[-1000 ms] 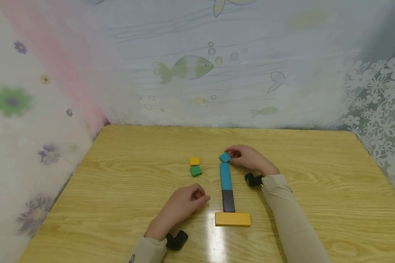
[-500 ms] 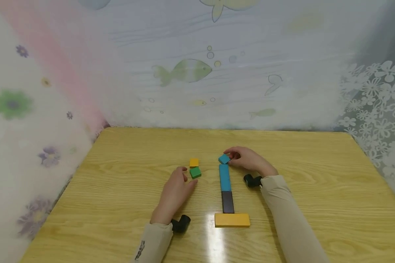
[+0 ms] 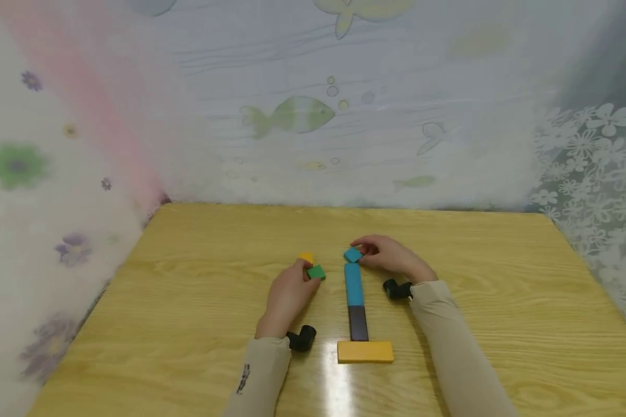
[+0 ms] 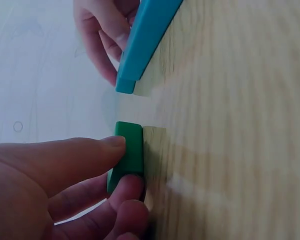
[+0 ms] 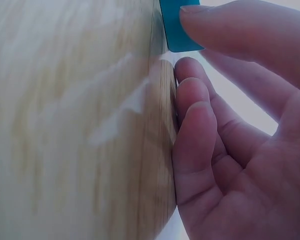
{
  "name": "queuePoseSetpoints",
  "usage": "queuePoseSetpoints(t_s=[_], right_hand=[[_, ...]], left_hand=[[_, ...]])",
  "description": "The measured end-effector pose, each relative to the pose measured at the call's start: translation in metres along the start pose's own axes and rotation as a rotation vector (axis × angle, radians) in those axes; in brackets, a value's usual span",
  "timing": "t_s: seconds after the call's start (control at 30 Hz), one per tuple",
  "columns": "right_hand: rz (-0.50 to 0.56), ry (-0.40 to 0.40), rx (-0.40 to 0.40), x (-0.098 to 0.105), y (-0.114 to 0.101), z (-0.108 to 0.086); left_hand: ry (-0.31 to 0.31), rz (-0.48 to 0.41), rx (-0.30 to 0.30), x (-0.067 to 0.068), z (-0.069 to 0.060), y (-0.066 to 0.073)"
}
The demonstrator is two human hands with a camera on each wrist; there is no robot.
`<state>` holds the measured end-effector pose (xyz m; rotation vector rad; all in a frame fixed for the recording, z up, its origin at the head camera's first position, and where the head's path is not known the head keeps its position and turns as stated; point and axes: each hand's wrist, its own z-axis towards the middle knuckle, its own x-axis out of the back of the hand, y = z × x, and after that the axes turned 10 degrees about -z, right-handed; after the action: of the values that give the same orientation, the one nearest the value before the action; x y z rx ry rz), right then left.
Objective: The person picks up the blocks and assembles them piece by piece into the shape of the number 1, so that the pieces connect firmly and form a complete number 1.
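Note:
In the head view my left hand [image 3: 290,292] pinches a small green block [image 3: 316,273] between thumb and fingers. The left wrist view shows the thumb on one side of the green block [image 4: 130,150], with fingers against its lower end. My right hand [image 3: 393,256] holds a small blue block [image 3: 352,255], turned cornerwise, at the far end of a long blue block [image 3: 353,285]. Below that come a dark block [image 3: 358,323] and a crosswise long yellow block [image 3: 365,352], in one line. Partly hidden behind my left fingers lies a small yellow block [image 3: 306,256].
All of this lies on a wood-grain table [image 3: 198,301]. Beyond its back edge hangs a curtain [image 3: 203,156] printed with fish. A flowered cloth [image 3: 73,214] borders the left side. Black wrist devices [image 3: 302,339] sit at both cuffs.
My left hand has moved forward to the green block and taken hold of it; the block has shifted slightly right, away from the small yellow one. The right hand keeps its place on the small blue block.

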<state>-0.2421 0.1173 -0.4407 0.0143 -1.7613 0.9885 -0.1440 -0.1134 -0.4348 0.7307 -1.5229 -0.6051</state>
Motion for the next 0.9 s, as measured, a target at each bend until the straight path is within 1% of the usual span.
queuePoseSetpoints(t_s=[0.1, 0.17, 0.27, 0.4, 0.47, 0.6, 0.9], right_hand=[[-0.001, -0.009, 0.013, -0.003, -0.001, 0.002], [0.002, -0.009, 0.002, -0.004, 0.0, 0.002], [0.002, -0.001, -0.019, -0.005, 0.0, 0.003], [0.009, 0.003, -0.021, -0.005, 0.001, 0.004], [0.015, 0.003, -0.021, -0.004, 0.001, 0.003], [0.016, 0.006, -0.025, -0.004, 0.001, 0.003], [0.015, 0.011, -0.028, -0.001, 0.003, 0.003]], left_hand=[[0.014, 0.01, 0.028, -0.002, 0.005, 0.001], [0.018, 0.012, 0.051, -0.004, 0.008, 0.002], [0.029, -0.02, 0.087, -0.007, 0.013, 0.003], [0.069, -0.044, 0.12, -0.01, 0.018, 0.006], [0.077, -0.038, 0.115, -0.012, 0.02, 0.008], [0.079, -0.034, 0.082, -0.017, 0.022, 0.01], [0.085, -0.061, 0.018, -0.023, 0.029, 0.011]])
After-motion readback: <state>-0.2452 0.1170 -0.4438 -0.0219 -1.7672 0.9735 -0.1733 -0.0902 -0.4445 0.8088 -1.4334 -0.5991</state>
